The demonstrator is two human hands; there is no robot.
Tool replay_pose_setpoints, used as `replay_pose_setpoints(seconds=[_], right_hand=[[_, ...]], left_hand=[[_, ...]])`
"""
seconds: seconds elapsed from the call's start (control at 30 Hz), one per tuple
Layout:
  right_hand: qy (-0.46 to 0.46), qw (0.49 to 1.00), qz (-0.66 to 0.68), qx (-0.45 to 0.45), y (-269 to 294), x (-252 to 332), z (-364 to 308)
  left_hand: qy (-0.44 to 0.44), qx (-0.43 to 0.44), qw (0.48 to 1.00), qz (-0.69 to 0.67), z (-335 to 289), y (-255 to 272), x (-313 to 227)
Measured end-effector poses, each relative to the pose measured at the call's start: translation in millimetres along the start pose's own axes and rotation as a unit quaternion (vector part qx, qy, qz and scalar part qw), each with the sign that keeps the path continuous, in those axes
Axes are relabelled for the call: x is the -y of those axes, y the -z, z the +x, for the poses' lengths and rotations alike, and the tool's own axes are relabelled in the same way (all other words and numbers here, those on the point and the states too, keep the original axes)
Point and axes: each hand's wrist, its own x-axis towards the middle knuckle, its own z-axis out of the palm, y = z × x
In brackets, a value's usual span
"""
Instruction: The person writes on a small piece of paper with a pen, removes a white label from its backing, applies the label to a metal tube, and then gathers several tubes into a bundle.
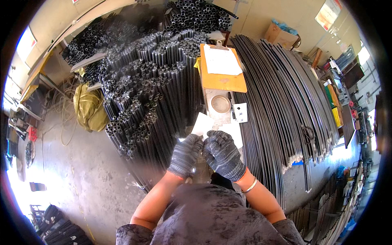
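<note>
I am holding my gloved left hand (185,154) and right hand (223,154) clenched, close together just below the frame's centre; whether they are gripping anything, I cannot tell. A white card (203,123) is lying right above them. Nothing is showing how much work is done or left. Higher up, a round tan dish or lid (220,104) is sitting on the bench (216,117), seemingly bare; at upper right, a cardboard box (279,37) is holding blue plastic (285,27).
</note>
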Motion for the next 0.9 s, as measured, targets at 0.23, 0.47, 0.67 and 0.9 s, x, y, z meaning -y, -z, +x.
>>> replay_pose_setpoints(seconds=[0.23,0.47,0.67,0.9], right_hand=[[-0.304,0.833,0.462,0.017,18.4,-3.4,-25.7],[-0.149,0.953,-0.254,0.069,73.2,-38.7,-26.1],[-0.125,0.992,0.009,0.023,9.3,-0.9,8.4],[-0.204,0.971,0.11,0.062,-4.2,-9.7,-27.1]], left_hand=[[0.029,-0.041,0.997,-0.066,9.3,3.3,-0.6],[0.084,-0.024,0.99,-0.107,21.6,17.2,4.5],[0.044,0.021,0.997,-0.059,23.9,-9.4,-21.7],[0.079,0.074,0.994,-0.016,11.1,-15.7,-20.8]])
